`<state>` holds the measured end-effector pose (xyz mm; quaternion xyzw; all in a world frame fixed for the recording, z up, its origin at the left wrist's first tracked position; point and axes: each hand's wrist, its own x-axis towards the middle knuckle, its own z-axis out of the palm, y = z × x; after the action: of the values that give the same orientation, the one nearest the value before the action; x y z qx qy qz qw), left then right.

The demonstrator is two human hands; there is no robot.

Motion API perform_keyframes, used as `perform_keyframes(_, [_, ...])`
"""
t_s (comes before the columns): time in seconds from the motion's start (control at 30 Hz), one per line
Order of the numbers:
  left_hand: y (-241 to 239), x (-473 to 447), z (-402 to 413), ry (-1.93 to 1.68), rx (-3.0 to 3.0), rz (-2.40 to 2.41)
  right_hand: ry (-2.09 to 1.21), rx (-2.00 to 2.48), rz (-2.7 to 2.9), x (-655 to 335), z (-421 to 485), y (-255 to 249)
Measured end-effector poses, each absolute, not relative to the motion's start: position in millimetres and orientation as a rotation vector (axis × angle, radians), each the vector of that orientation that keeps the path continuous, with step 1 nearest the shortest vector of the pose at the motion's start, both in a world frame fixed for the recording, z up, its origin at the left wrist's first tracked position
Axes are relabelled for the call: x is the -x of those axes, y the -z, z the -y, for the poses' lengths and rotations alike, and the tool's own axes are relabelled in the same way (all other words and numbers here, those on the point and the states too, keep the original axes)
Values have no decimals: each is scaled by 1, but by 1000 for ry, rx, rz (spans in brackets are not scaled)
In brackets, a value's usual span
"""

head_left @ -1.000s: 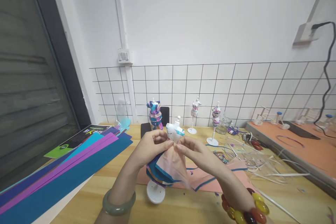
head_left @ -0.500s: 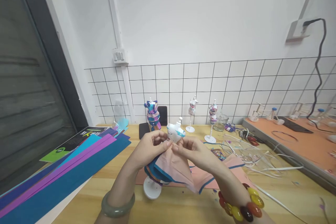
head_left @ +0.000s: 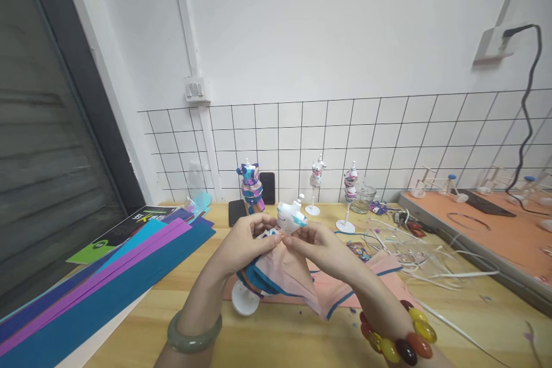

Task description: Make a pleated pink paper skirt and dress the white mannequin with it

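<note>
Between my hands is a small white dress form (head_left: 290, 216), tilted to the right, with blue-green marks on its chest. Its round white base (head_left: 245, 299) shows at the lower left. Pink crepe paper (head_left: 287, 270) with a blue edge hangs gathered at the form's waist, over layers of blue paper (head_left: 259, 279). My left hand (head_left: 254, 238) grips the gathered pink paper at the waist, fingers behind the form. My right hand (head_left: 313, 241) pinches the same paper from the other side, thumb near the left thumb. Their fingertips partly hide the waist.
Behind stand a dress form in purple and blue paper (head_left: 251, 187), a phone (head_left: 267, 188) and two white-based forms (head_left: 317, 175) (head_left: 351, 184). Coloured paper sheets (head_left: 129, 276) lie left. A glass cup (head_left: 363, 200), tangled white strips (head_left: 422, 253) and an orange board (head_left: 470, 213) are right.
The dress form has tipped slightly more to the right, and its base has shifted a little up and left. Both hands keep their pinch on the pink paper.
</note>
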<state>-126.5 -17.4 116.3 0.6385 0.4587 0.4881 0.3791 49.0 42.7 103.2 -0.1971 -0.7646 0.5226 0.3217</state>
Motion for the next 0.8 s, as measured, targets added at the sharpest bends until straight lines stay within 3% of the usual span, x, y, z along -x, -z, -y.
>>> perform_keyframes(0.53, [-119,119,19,-1304,-1687,-1222,-779,771,2070,-43,-37,-99])
perform_keyframes(0.7, [-120,118,19,-1318,-1680,-1187,-759,771,2028,-42,-40,-96])
perform_keyframes(0.8, [-117,120,16,-1346,-1642,-1180,-917,739,2011,-43,-39,-97])
